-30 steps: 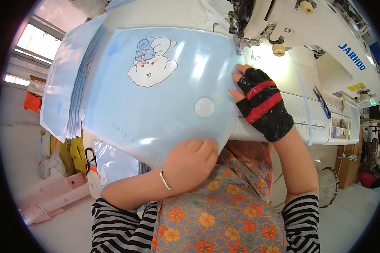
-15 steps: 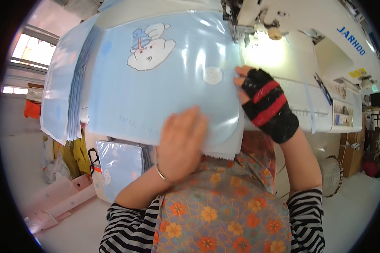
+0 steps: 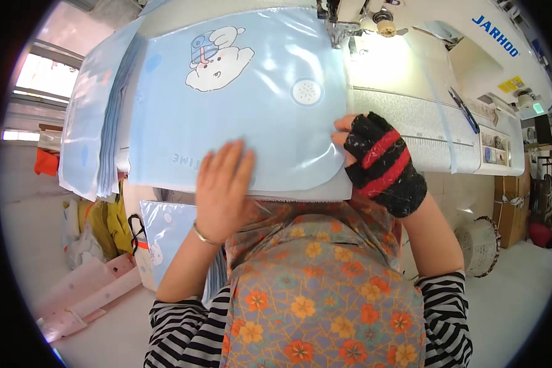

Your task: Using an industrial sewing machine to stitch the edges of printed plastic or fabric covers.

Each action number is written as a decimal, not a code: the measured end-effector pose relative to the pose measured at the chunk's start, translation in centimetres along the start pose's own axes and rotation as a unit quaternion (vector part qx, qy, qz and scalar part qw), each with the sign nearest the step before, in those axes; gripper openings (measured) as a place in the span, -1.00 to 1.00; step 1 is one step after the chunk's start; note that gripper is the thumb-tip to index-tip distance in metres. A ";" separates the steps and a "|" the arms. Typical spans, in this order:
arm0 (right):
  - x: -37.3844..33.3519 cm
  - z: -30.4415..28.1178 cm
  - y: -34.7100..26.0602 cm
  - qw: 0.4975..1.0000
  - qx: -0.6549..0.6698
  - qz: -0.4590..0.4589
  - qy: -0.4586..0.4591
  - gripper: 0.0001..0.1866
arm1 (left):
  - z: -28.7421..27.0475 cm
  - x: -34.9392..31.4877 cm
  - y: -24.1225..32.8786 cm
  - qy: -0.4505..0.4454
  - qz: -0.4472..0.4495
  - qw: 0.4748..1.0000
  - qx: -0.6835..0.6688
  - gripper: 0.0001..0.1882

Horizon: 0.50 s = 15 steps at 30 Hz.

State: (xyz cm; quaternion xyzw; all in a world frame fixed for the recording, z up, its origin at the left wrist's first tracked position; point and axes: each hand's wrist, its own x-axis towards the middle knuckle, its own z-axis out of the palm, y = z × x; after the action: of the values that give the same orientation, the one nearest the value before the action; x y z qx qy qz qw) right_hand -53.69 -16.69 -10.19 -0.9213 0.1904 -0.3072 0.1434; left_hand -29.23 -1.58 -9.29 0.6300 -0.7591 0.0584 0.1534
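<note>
A glossy light-blue plastic sheet with a white cartoon animal print lies over a white backing layer on the sewing machine table. My bare left hand rests flat on its near edge, fingers stretched out. At the sheet's right edge, my right hand, in a black and red fingerless glove, has its bare fingertips closed on the border; the underside of this grip is hidden. Beyond it, the presser foot of the sewing machine stands at the sheet's far right corner under a bright lamp.
A stack of similar blue sheets drapes at the left. More folded blue pieces lie below the table edge. Dark snips and a small parts tray are on the right of the table. A round basket stands on the floor.
My left hand has slid left along the near edge. My right hand has moved slightly nearer to me along the right edge, and the sheet's near edge has shifted a little away from me.
</note>
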 end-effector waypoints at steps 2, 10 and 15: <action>-0.1 0.1 -0.1 1.000 -0.009 -0.004 0.004 -0.70 | 0.3 -1.8 -2.9 0.029 -0.051 0.998 0.033 -0.27; 0.9 0.4 1.5 0.998 -0.060 -0.007 0.020 -0.69 | -0.7 -1.8 -9.1 0.062 -0.096 0.991 0.076 -0.36; 2.3 0.4 2.7 0.997 -0.075 0.000 0.000 -0.68 | -0.8 1.0 -11.6 0.049 -0.096 0.991 0.080 -0.41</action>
State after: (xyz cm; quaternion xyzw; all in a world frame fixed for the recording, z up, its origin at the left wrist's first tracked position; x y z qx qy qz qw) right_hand -52.48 -19.99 -10.31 -0.9296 0.2123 -0.2920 0.0743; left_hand -17.93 -4.62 -9.49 0.7064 -0.6797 0.1351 0.1440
